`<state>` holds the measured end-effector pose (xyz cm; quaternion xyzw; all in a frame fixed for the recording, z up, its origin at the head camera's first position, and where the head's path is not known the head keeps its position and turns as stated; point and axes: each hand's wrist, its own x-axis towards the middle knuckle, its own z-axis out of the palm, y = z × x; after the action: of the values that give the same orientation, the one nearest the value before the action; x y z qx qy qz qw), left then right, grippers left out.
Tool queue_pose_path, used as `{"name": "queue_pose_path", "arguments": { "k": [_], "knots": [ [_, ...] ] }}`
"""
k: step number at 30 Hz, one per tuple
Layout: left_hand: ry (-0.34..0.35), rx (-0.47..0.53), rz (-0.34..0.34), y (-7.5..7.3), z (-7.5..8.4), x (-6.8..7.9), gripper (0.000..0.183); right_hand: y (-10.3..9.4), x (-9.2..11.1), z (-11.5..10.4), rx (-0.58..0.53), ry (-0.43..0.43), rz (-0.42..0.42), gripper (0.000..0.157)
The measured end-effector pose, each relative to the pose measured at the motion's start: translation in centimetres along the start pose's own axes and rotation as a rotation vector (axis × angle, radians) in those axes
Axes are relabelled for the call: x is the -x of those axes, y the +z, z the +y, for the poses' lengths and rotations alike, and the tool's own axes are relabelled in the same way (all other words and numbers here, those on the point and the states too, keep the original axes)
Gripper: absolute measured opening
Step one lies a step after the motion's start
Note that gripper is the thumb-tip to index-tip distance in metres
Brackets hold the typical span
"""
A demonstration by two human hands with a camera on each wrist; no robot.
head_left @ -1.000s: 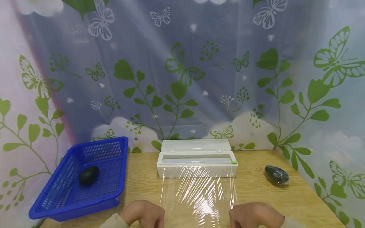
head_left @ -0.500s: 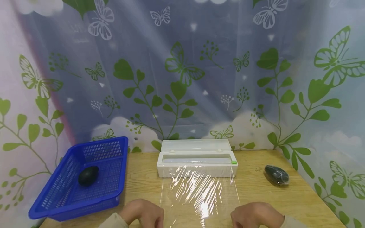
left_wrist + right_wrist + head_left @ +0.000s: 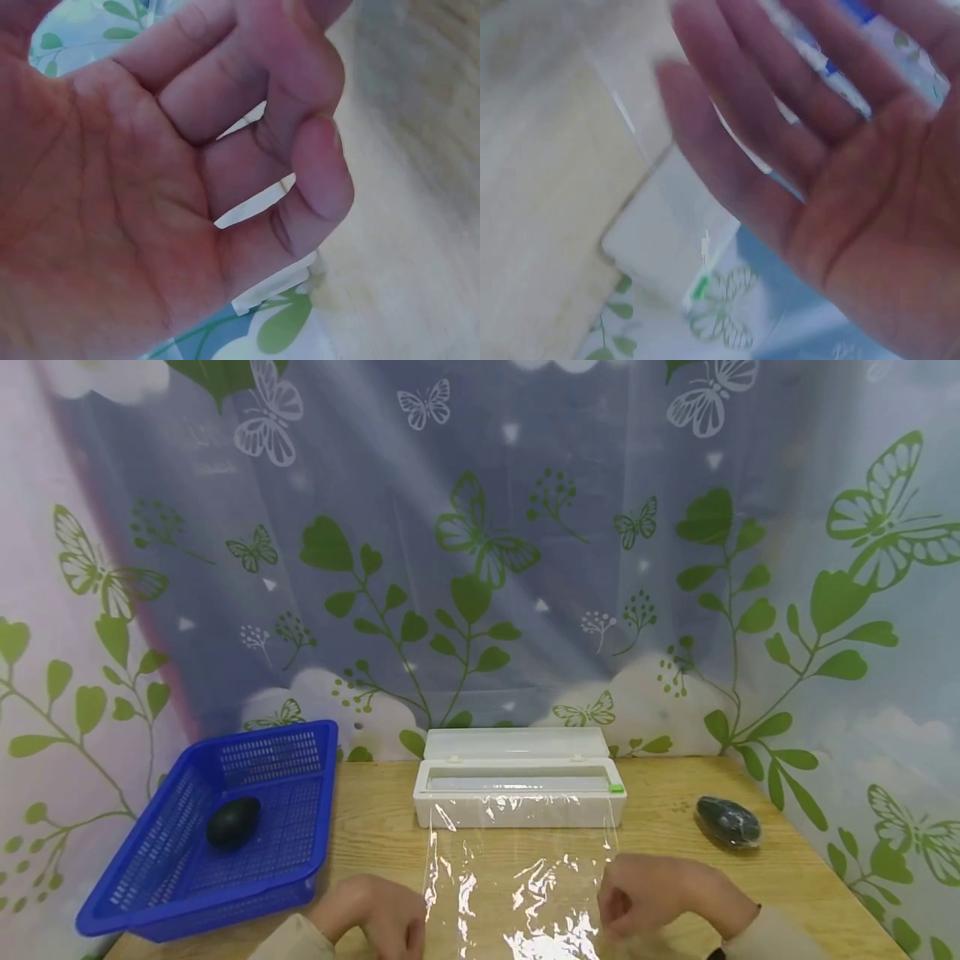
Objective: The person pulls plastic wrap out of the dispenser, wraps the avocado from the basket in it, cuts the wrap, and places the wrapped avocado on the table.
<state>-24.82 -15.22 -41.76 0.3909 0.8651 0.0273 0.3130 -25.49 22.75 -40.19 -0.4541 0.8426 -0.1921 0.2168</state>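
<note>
A sheet of clear plastic wrap [image 3: 517, 885] runs from the white wrap dispenser [image 3: 517, 810] toward me, glossy and creased. My left hand [image 3: 378, 914] is at the sheet's left edge. In the left wrist view its fingers [image 3: 247, 165] are curled; the thumb tip and index tip lie out of frame, where it seems to pinch the wrap. Over the sheet's right edge hovers my right hand [image 3: 645, 897], blurred. Its fingers [image 3: 735, 112] look loosely extended in the right wrist view, with nothing visible against the palm. A green slider [image 3: 616, 788] sits at the dispenser's right end.
On the left stands a blue plastic basket [image 3: 322, 827] holding a dark avocado-like fruit [image 3: 233, 823]. A similar dark fruit in wrap [image 3: 727, 822] lies at the right of the wooden table [image 3: 375, 810]. A patterned curtain [image 3: 480, 568] hangs behind.
My right hand has risen and moved slightly forward along the sheet's edge. The left hand has shifted a little left and forward. The wrap, tighter before, now looks slacker and more rumpled.
</note>
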Motion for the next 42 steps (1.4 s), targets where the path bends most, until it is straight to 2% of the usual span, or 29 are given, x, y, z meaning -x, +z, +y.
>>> {"name": "queue_pose_path", "arguments": {
  "k": [1, 3, 7, 10, 13, 17, 22, 27, 31, 36, 42],
  "knots": [
    [-0.002, 0.011, 0.035, -0.1, 0.0, 0.1, 0.029, -0.5, 0.1, 0.3, 0.046, -0.012, 0.088, 0.014],
    [-0.015, 0.041, 0.115, -0.1, -0.2, 0.3, 0.021, -1.7, 0.2, 1.0, 0.062, 0.024, 0.225, 0.014],
    [-0.018, 0.092, 0.256, -0.5, -0.6, 1.0, 0.009, -3.7, 0.5, 2.8, 0.073, 0.189, 0.474, 0.013],
    [0.009, 0.109, 0.322, -1.2, -1.1, 1.6, 0.008, -4.7, 0.6, 4.1, 0.068, 0.31, 0.591, 0.014],
    [0.04, 0.123, 0.367, -2.1, -1.6, 2.1, 0.008, -5.3, 0.5, 5.2, 0.034, 0.39, 0.655, 0.019],
    [0.072, 0.123, 0.412, -3.2, -2.2, 2.8, 0.011, -5.7, 0.1, 6.5, -0.006, 0.438, 0.689, 0.025],
    [0.087, 0.133, 0.448, -4.4, -3.2, 3.9, 0.015, -6.0, -0.3, 8.0, -0.087, 0.478, 0.677, 0.03],
    [0.045, 0.179, 0.459, -5.4, -4.4, 5.4, 0.016, -6.1, -0.8, 9.2, -0.287, 0.509, 0.668, 0.039],
    [0.005, 0.206, 0.478, -6.2, -5.6, 6.7, 0.017, -5.9, -1.2, 9.9, -0.405, 0.51, 0.666, 0.046],
    [-0.032, 0.203, 0.51, -7.0, -7.4, 8.3, 0.018, -5.8, -1.6, 10.4, -0.47, 0.514, 0.665, 0.05],
    [-0.091, 0.185, 0.56, -7.4, -10.1, 10.0, 0.019, -5.8, -1.8, 10.7, -0.476, 0.531, 0.673, 0.049]
  ]
}}
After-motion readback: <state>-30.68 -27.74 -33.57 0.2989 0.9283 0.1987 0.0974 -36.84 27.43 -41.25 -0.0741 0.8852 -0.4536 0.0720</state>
